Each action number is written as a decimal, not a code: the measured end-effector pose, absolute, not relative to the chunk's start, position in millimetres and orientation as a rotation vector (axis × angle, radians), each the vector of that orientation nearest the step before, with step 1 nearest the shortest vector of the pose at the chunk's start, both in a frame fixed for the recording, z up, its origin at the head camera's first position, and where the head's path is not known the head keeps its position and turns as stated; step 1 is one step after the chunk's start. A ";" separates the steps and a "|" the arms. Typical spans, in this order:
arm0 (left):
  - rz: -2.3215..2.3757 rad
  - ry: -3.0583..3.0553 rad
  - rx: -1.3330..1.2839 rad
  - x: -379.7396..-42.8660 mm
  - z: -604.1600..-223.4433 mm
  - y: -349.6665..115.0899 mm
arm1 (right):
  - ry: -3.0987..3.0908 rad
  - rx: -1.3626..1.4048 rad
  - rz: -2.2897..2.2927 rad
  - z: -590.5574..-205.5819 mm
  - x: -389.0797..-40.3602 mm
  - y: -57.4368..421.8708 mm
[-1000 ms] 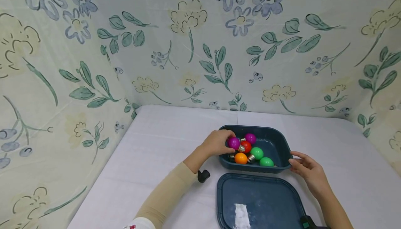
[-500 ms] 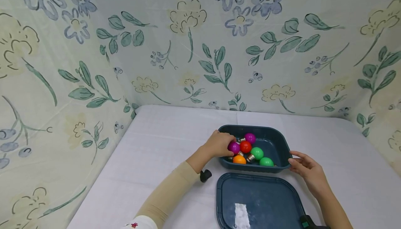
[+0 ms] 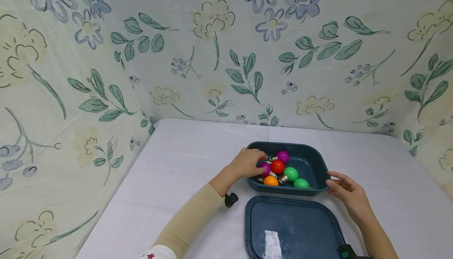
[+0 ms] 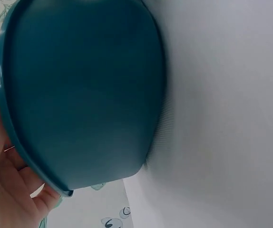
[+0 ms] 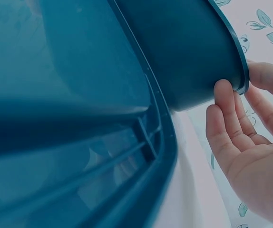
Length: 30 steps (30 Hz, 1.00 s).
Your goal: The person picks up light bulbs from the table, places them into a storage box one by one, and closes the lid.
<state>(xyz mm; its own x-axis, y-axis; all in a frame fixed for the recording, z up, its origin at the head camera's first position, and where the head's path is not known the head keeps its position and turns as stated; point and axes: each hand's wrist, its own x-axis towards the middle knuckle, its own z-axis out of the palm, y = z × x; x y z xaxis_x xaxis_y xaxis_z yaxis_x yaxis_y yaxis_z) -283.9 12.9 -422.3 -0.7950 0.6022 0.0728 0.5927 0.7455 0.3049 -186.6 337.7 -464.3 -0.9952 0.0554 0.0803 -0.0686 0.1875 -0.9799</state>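
A dark blue plastic box (image 3: pixel 311 168) holds several coloured light bulbs with metal screw bases. My left hand (image 3: pixel 246 162) reaches over the box's left end, its thumb and fingers around a purple light bulb (image 3: pixel 265 167). In the left wrist view, the left hand (image 4: pixel 8 175) shows beside the box rim (image 4: pixel 3 95); the bulb is hidden there. Beside that bulb lie a red bulb (image 3: pixel 277 167), an orange bulb (image 3: pixel 271 180) and a second purple bulb (image 3: pixel 283 156). My right hand (image 3: pixel 348 194) grips the box's right end, fingers and thumb at the rim (image 5: pixel 241 61).
A matching blue lid (image 3: pixel 293 223) with a white label (image 3: pixel 272 243) lies in front of the box. Two green bulbs (image 3: pixel 291 173) rest toward the box's middle and front. White cloth (image 3: pixel 191 152) covers the table, and a floral curtain (image 3: pixel 212 74) stands behind it.
My left hand has lowered the purple bulb slightly among the others, and its thumb now covers more of it. The right hand keeps its place on the box.
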 end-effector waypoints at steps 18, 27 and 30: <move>1.123 2.861 0.968 -266.6 -409.7 -30.6 | -2.528 -0.054 1.728 -444.8 -175.7 350.9; 1.104 2.876 0.947 -248.8 -409.3 -51.9 | -2.634 -0.164 1.668 -440.6 -162.9 364.7; 1.094 2.880 0.931 -241.4 -411.3 -56.2 | -2.711 -0.174 1.598 -438.1 -158.8 366.0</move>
